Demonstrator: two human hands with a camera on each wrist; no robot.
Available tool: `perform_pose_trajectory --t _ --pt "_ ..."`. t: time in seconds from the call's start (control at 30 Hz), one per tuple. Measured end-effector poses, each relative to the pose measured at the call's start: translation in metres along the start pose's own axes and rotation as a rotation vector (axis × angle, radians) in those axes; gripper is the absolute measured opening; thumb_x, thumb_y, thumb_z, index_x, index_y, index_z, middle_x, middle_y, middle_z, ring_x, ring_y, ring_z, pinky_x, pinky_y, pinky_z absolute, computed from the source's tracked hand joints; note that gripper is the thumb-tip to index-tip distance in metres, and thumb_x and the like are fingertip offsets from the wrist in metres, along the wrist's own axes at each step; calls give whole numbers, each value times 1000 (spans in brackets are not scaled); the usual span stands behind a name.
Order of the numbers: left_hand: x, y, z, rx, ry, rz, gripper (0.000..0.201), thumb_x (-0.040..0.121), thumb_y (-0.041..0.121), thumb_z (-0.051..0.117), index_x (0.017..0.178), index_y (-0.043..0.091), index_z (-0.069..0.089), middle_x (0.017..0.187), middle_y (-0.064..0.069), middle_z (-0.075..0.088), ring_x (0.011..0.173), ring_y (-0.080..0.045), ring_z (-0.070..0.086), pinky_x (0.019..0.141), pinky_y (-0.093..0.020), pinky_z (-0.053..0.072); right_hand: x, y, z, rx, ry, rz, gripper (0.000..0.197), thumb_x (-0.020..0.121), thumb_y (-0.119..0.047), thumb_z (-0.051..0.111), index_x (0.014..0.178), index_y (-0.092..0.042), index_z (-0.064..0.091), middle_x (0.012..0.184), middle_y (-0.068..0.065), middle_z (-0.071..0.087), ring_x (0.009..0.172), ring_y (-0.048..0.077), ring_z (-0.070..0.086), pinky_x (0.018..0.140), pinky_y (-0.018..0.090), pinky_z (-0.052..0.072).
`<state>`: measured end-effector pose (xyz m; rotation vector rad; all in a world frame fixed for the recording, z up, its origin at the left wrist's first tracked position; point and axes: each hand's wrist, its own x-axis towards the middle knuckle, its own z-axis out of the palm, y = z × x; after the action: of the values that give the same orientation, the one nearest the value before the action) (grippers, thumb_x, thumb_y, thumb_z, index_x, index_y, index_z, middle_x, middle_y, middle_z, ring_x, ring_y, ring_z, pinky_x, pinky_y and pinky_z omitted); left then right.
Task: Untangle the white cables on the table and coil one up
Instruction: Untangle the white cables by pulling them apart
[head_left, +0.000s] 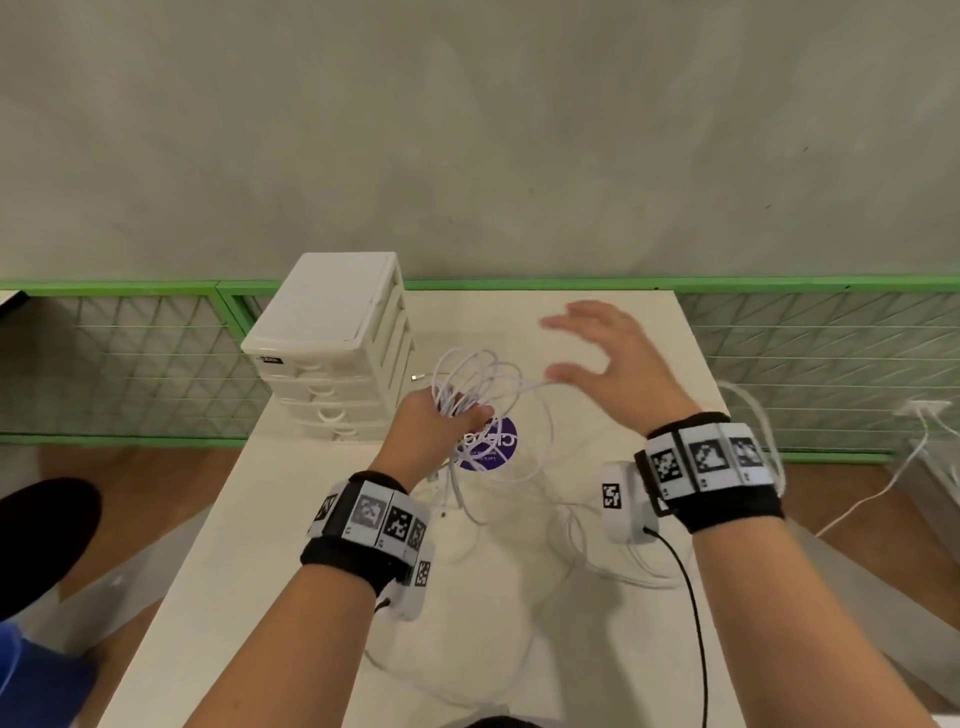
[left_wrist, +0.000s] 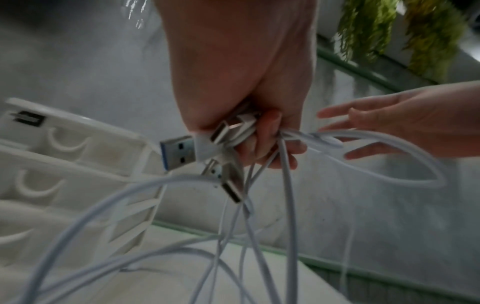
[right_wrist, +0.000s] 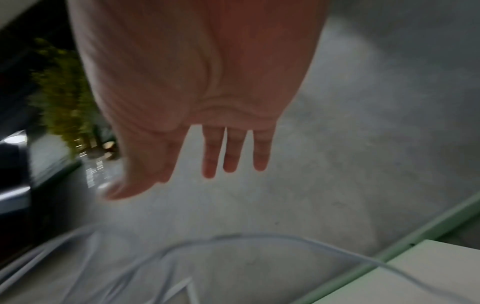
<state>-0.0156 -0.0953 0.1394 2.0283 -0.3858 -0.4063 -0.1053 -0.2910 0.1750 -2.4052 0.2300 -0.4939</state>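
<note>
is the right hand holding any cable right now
No, the right hand is spread open in the air with nothing in it, while the left hand grips the white cables.

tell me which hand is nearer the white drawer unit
Left. The left hand grips the white cables right beside the white drawer unit; the right hand hovers open farther off, past the cables.

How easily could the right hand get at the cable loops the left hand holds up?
Probably easily: the right hand is open beside the cable loops gripped by the left hand, with nothing between them.
</note>
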Motion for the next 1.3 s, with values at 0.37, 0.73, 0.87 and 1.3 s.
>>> perform_pose_trajectory --t 0.37,0.73,0.87,1.3 --pt "-5 -1 3 26 -43 -43 21 81 22 76 81 3 68 68 -4 65 52 -10 56 53 -23 42 16 -28 4 -71 -95 -5 11 88 -25 62 89 -22 72 93 -6 65 88 14 58 83 33 45" --pt "-11 15 -16 -199 87 11 19 83 18 74 80 0 70 50 9 61 34 -5 47 32 -17 34 18 -43 33 -213 -153 -51 16 88 -32 62 96 -21 71 98 -5 60 89 14 56 77 28 41" --pt "-6 13 -18 -157 60 15 11 82 14 74 78 4 69 47 7 53 35 -9 45 35 -19 34 28 -56 20 234 229 -54 3 85 -18 66 85 -18 69 84 -4 59 77 15 57 75 32 50" --pt "-10 -12 -25 -178 143 -62 34 90 27 67 63 7 62 39 10 51 36 -9 38 36 -17 33 11 24 -16 491 637 418 5 91 -16 58 87 -14 59 73 -4 55 59 14 57 55 32 58"
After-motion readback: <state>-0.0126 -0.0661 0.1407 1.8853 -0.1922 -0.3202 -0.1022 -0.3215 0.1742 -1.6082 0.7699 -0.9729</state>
